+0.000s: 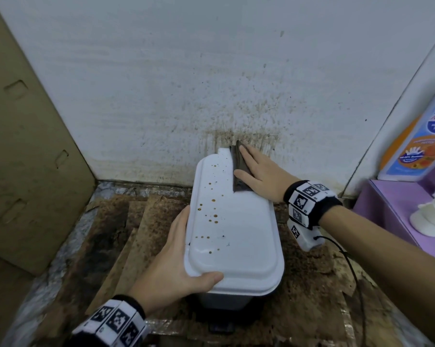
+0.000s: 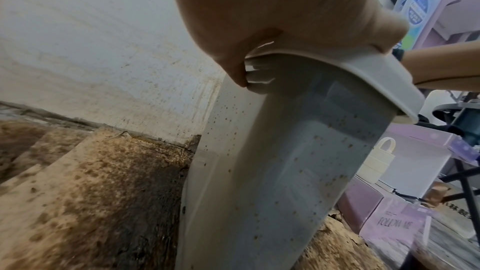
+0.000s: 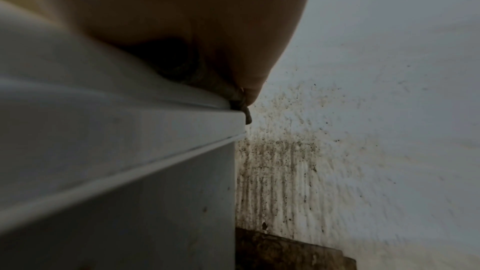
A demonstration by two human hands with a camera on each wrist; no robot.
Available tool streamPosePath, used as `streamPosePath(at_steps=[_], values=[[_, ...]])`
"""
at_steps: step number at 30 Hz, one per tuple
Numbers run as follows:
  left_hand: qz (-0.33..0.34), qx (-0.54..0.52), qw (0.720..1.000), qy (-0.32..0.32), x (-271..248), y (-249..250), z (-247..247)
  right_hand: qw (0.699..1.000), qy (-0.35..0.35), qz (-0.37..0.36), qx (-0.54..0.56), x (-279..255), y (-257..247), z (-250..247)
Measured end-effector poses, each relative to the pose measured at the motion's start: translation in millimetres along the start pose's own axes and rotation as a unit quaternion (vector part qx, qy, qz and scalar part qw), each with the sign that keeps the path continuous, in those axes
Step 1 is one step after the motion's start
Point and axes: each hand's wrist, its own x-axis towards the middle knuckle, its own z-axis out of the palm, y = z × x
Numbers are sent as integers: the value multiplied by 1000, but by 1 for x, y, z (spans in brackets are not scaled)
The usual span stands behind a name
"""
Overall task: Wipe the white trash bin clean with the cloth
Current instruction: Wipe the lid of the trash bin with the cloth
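Note:
The white trash bin (image 1: 236, 236) stands against a stained wall, its closed lid dotted with brown spots along the left half. My left hand (image 1: 178, 256) grips the lid's near left edge, thumb on top and fingers curled under the rim (image 2: 241, 73). My right hand (image 1: 259, 176) lies flat on a dark grey cloth (image 1: 239, 169) at the lid's far right corner, pressing it down. In the right wrist view the cloth (image 3: 244, 108) peeks out under the palm at the lid's edge. The bin's side (image 2: 285, 161) is speckled with small brown spots.
Dirty, stained cardboard (image 1: 126, 236) covers the floor round the bin. A large cardboard box (image 1: 28, 146) stands at the left. A purple shelf (image 1: 396, 211) at the right holds a bottle (image 1: 421, 136) and a white object (image 1: 431, 216). The wall (image 1: 236, 116) behind is spattered brown.

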Motion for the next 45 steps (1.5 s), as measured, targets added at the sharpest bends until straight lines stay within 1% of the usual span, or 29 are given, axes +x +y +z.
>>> streamPosePath(at_steps=[4,9,12,15,20,25,29,33,36,39,42,45], values=[[-5,2,1000,1,0,-2,0,1000,23,2,13,-29,-1,11],[-5,-1,1000,1,-1,-2,1,998,14,4,55,-90,-23,19],[-7,1,1000,5,-1,-4,1,999,19,-16,41,-124,-41,27],[-5,5,1000,8,1,-5,2,999,24,-27,14,-140,-53,32],[0,10,1000,9,1,-4,1,1000,4,-27,3,-123,-49,24],[3,4,1000,6,1,-3,1,1000,-25,4,6,-70,-33,7],[4,1,1000,3,2,-1,0,999,-33,22,-15,-21,-14,-1],[2,4,1000,2,2,-1,-1,999,-40,17,-11,1,-7,-8],[-2,17,1000,-1,1,-1,-1,1000,-26,15,-5,-4,-10,-6],[-1,24,1000,-2,1,-2,0,1000,-14,15,-6,-21,-15,-1],[-7,24,1000,-1,2,-4,-1,1000,-18,11,-6,-52,-28,5],[-4,17,1000,-2,1,-4,0,1000,-15,-3,-6,-95,-46,15]])
